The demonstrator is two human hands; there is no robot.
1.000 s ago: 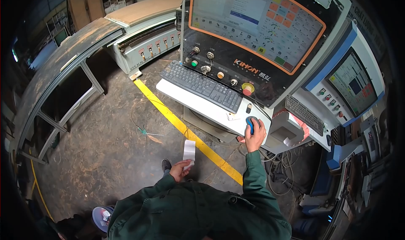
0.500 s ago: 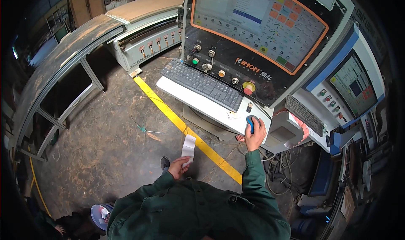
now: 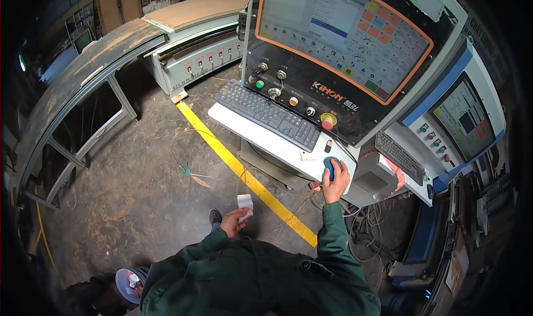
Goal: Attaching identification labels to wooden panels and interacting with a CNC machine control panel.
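Observation:
Over the white shelf [image 3: 266, 135] of a machine control console, my right hand [image 3: 336, 186] is closed round a blue and black computer mouse [image 3: 332, 168]. My left hand [image 3: 234, 223] pinches a strip of white paper [image 3: 244, 201] low in front of my body, above the floor. A black keyboard [image 3: 268, 115] lies on the shelf to the left of the mouse. Just beyond the mouse is a small dark stick [image 3: 328, 145], and a small white card [image 3: 307, 156] lies nearby. The console screen [image 3: 344, 36], framed in orange, shows a list and coloured buttons.
A red emergency stop button [image 3: 328, 121] and several knobs sit under the screen. At right stands a second console [image 3: 452, 119] with its own keyboard, cables looping below. A long machine bed [image 3: 119, 41] curves along the left. A yellow line [image 3: 239, 169] crosses the floor; a bin [image 3: 131, 285] stands lower left.
The paper strip in my left hand has tipped lower and looks shorter, now bent toward the hand. My right hand stays on the mouse. The view has shifted slightly.

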